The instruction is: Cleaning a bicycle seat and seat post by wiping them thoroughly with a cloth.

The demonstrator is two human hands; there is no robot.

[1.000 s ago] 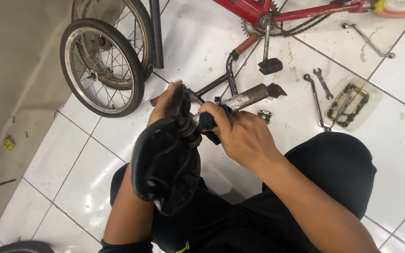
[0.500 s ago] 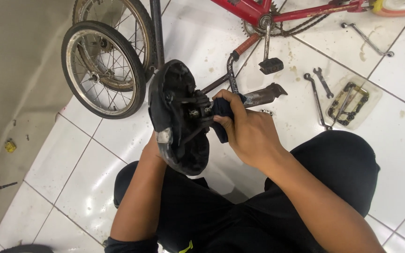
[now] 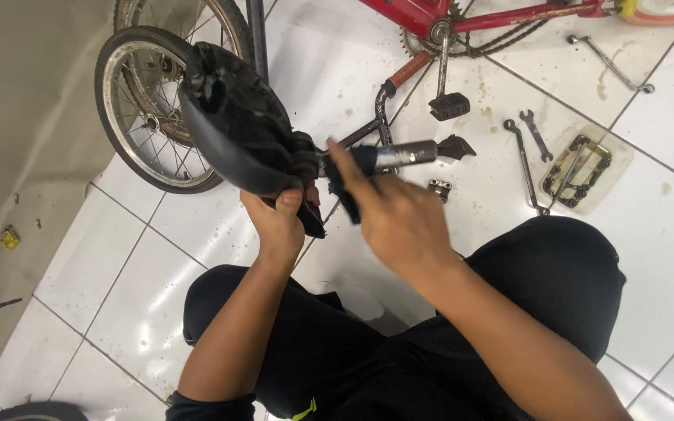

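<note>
Bike seat (image 3: 235,125) sits up in front of you, over the white floor (image 3: 352,54), tipped on its side. Your left hand (image 3: 278,222) grips its lower edge. Your right hand (image 3: 399,218) has loose fingers on the metal post (image 3: 407,153). Small wheels (image 3: 146,109), wrenches (image 3: 528,148) and a red bike frame (image 3: 462,15) lie close behind.

Pretty bright, even overhead light, with soft glare on the white tile floor (image 3: 633,257) near the wrenches (image 3: 528,148). The right hand (image 3: 399,222) is motion-blurred; the saddle (image 3: 235,132) beside it looks dark, low on detail.
</note>
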